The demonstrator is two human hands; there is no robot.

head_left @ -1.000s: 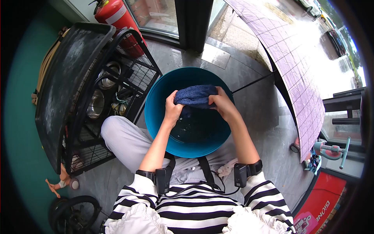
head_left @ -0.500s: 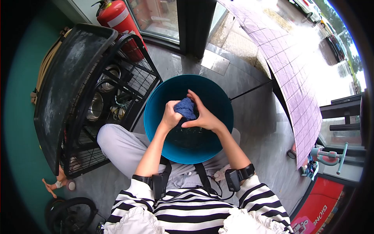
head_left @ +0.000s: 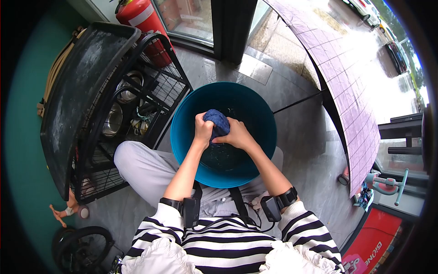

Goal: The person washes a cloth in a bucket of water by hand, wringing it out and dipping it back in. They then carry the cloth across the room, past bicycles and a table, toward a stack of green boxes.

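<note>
- Blue cloth (head_left: 216, 120), bunched, sits between my two hands over the inside of a teal tub (head_left: 183, 121), in front of my crossed legs (head_left: 143, 164).
- My left hand (head_left: 202, 130) clenches one side of it; my right hand (head_left: 236, 134) grips the other, thumb and fingers pressed to the fabric.
- Crowding the tub at left, a black wire cage (head_left: 86, 160) holds steel bowls (head_left: 112, 121), with a scuffed black tray (head_left: 84, 77) leaning over its top.
- A red fire extinguisher (head_left: 142, 20) stands behind the cage, near the glass door.
- At right, an open lilac umbrella (head_left: 340, 86) blocks part of the doorway; its thin shaft (head_left: 299, 101) reaches toward the tub's rim, contact unclear.
- Parked cars (head_left: 398, 58) line the bright ground outside.
- Lower right, a red box (head_left: 374, 235) lies well apart from my hands.
</note>
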